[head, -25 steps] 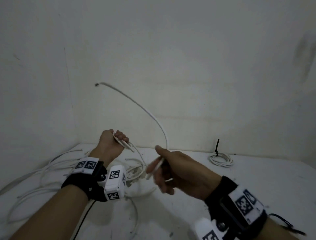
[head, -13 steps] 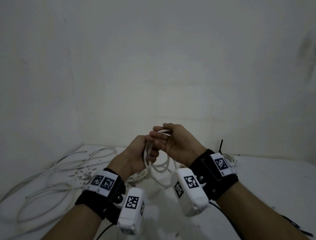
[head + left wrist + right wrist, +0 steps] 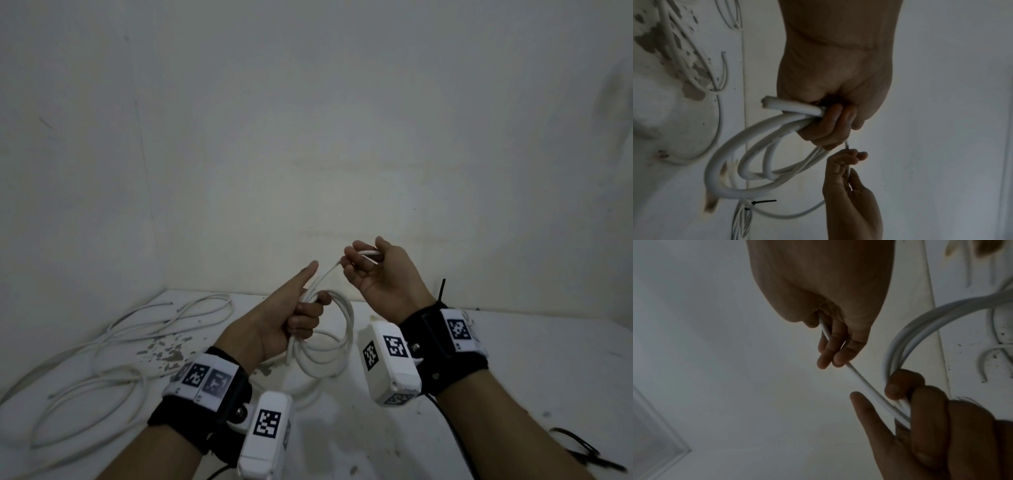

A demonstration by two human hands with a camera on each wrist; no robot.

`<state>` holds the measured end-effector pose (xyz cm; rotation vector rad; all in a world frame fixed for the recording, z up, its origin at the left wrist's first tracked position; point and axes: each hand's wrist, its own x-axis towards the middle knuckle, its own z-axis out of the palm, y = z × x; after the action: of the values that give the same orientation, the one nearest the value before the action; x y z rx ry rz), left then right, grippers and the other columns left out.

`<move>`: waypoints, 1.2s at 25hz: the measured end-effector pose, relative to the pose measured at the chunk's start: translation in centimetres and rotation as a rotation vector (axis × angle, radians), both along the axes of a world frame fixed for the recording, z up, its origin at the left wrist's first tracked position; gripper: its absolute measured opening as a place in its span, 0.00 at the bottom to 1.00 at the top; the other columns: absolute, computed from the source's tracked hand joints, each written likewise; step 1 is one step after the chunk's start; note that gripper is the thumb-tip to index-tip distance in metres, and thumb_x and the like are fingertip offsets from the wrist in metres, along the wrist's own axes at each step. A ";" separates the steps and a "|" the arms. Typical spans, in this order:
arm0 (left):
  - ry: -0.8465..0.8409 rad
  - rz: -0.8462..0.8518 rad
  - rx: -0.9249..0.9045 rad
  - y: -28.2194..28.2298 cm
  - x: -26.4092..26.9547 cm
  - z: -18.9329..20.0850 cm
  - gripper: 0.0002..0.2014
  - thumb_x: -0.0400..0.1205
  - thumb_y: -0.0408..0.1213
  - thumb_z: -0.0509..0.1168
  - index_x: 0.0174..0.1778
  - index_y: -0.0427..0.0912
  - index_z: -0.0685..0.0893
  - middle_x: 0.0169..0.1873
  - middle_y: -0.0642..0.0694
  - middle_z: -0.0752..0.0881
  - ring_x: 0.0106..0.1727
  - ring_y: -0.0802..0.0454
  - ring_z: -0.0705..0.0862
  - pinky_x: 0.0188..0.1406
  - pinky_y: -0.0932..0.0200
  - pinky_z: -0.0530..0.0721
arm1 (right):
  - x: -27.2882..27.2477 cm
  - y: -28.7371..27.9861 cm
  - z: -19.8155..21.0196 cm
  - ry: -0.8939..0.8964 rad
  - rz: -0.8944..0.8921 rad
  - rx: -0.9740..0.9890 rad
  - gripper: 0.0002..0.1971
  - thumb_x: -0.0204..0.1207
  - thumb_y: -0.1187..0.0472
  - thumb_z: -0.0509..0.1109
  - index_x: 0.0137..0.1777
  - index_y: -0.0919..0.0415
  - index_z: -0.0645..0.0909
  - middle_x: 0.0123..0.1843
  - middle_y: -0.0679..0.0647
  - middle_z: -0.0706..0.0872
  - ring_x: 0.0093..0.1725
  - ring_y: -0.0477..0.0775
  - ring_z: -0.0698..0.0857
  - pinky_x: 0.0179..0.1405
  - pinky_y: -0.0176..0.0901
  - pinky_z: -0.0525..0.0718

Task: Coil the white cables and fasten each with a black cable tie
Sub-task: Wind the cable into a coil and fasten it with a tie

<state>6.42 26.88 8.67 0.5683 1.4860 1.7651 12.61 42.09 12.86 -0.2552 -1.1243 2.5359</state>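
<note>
Bare room: white wall (image 3: 342,137), chipped table (image 3: 513,359)

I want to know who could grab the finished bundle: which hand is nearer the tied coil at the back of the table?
Right. The right hand is raised just in front of the tied coil, whose black tie shows behind that wrist. The left hand is farther left, gripping the cable loops.

We saw a smooth, matt white plastic jacket on the coil (image 3: 337,337). The table (image 3: 513,370) was painted white, its coat flaked off in rough grey patches (mostly near the loose cables (image 3: 113,346)). The wall (image 3: 308,137) looked matt and plastered, faintly scuffed. The wrist straps (image 3: 445,356) were black cloth, the camera housings (image 3: 387,363) smooth white plastic.
</note>
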 end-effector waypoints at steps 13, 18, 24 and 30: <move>-0.058 0.015 0.058 -0.2 0.0 -0.5 0.26 0.84 0.61 0.55 0.29 0.45 0.72 0.13 0.54 0.59 0.09 0.60 0.55 0.08 0.67 0.52 | 0.6 2.3 -2.8 -0.171 0.058 0.449 0.15 0.82 0.45 0.68 0.54 0.57 0.82 0.40 0.57 0.90 0.37 0.57 0.85 0.40 0.49 0.82; -0.150 0.031 0.150 -0.1 -0.7 0.0 0.28 0.83 0.64 0.53 0.27 0.45 0.72 0.12 0.54 0.60 0.08 0.61 0.57 0.07 0.68 0.52 | 2.7 -0.3 -7.4 -0.075 0.278 0.640 0.05 0.82 0.61 0.71 0.51 0.64 0.83 0.38 0.60 0.88 0.39 0.60 0.88 0.49 0.58 0.87; -0.168 0.210 0.232 0.6 -0.3 -0.2 0.27 0.82 0.62 0.60 0.27 0.44 0.73 0.12 0.54 0.60 0.09 0.61 0.57 0.07 0.68 0.53 | 2.8 -3.5 -8.2 0.146 0.209 -0.147 0.19 0.84 0.53 0.63 0.35 0.63 0.80 0.20 0.53 0.70 0.27 0.56 0.78 0.49 0.55 0.83; -0.180 0.281 0.179 1.2 -0.3 -0.9 0.26 0.82 0.62 0.61 0.28 0.44 0.71 0.12 0.54 0.59 0.09 0.60 0.55 0.07 0.69 0.53 | 2.7 -4.8 -8.3 0.007 0.049 -0.032 0.23 0.82 0.44 0.64 0.30 0.58 0.72 0.19 0.48 0.54 0.18 0.48 0.54 0.25 0.42 0.70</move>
<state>6.15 28.09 7.79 0.2874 1.3412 2.1218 15.27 37.25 4.53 -0.2293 -1.1015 2.5974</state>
